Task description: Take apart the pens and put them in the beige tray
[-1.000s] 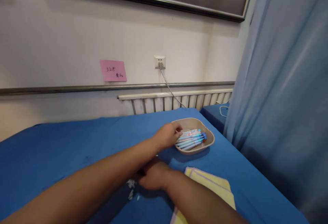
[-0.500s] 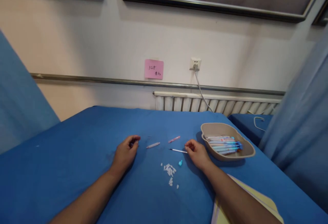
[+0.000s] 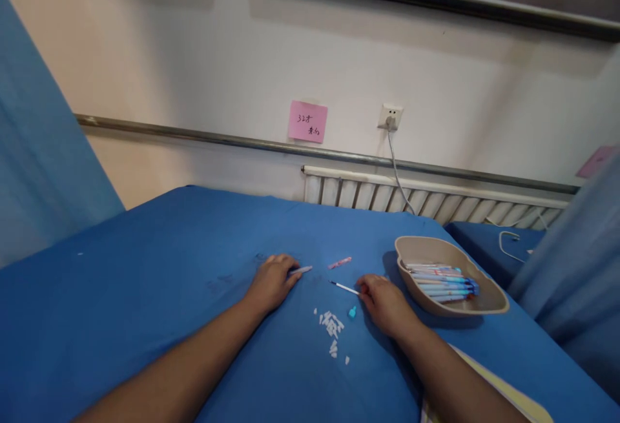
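Observation:
My left hand (image 3: 275,281) is closed on one end of a pale pen barrel (image 3: 303,269), low over the blue cloth. The barrel's free end points right. In my right hand (image 3: 382,299) the fingers pinch the right end of a white pen refill (image 3: 345,288), whose dark tip points left. Between and beyond the hands lies a pink patterned pen part (image 3: 340,262). Nearer to me are a small turquoise piece (image 3: 352,312) and a loose cluster of small white pieces (image 3: 331,325).
A beige basin (image 3: 477,310) holding several pens (image 3: 443,281) stands right of my right hand. A yellow sheet (image 3: 504,384) lies under my right forearm. Behind the blue-covered table (image 3: 217,229) are a white radiator (image 3: 349,192) and a plugged-in socket (image 3: 390,117). Curtains hang at both sides.
My left hand has moved right and taken hold of the pale pen barrel that lay on the cloth. My right hand still holds the refill. The camera view has shifted slightly.

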Tool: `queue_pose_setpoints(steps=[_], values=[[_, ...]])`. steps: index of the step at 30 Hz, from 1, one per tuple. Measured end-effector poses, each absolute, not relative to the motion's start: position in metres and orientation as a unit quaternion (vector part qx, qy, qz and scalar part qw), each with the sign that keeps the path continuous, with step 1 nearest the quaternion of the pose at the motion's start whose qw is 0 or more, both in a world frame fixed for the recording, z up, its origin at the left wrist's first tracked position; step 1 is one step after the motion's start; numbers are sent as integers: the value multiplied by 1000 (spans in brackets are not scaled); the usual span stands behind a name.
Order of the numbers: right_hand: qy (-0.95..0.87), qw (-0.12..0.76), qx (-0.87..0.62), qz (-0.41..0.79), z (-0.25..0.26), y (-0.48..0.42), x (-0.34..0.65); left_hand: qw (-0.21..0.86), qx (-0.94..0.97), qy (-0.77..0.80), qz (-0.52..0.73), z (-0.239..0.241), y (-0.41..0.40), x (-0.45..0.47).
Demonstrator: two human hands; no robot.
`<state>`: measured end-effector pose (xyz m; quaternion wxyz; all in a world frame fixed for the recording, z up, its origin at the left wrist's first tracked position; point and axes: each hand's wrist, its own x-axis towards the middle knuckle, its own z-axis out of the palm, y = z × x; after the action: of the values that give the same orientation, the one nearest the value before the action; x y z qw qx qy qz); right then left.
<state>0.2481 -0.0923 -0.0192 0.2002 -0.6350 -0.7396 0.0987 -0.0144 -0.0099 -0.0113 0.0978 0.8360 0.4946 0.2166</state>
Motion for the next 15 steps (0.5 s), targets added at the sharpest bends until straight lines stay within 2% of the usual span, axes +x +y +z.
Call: queue_pose_setpoints(steps=[5,10,15], values=[[-759,159,-628,68,-16,-96,246,112,842,478,223,-10,-9,-8],[-763,146,-626,63,-14,-99,245,196,816,474,266,-6,-18,-9],[-766,179,-611,93,-19,-95,249,263,819,430,276,-2,-25,-4]])
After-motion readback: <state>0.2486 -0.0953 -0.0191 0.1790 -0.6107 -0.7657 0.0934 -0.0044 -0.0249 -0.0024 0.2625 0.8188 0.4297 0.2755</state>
